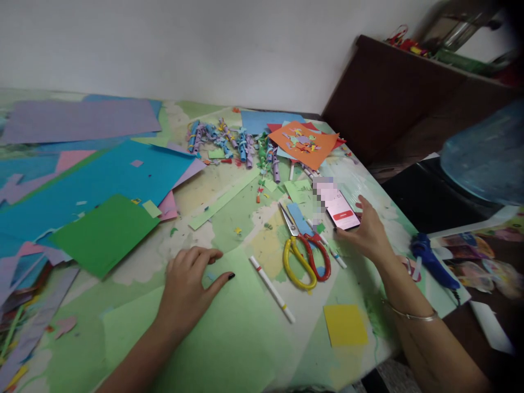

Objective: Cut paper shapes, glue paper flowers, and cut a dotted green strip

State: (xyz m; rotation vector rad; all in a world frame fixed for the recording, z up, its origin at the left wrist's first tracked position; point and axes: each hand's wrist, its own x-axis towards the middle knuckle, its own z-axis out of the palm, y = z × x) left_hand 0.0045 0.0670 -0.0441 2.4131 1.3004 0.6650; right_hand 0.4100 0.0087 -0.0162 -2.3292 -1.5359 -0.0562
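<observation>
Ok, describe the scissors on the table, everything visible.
The scissors lie flat on the table, shut, metal blades pointing away from the person. One handle loop is yellow, the other red, plastic by the look. A blue paper strip lies against the blades. Neither hand touches them; the right hand is nearest.

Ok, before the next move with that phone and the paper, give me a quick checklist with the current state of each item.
1. Right hand on the phone: ok, fingers touch its lower edge; full grip cannot tell.
2. Phone screen lit: ok, content unreadable.
3. Left hand free: ok, resting flat on the light green sheet, holding nothing.
4. Scissors within reach: ok, lying closed between the hands.
5. White marker capped: cannot tell.
6. Yellow square clear of the table edge: ok, lying flat near it.
</observation>
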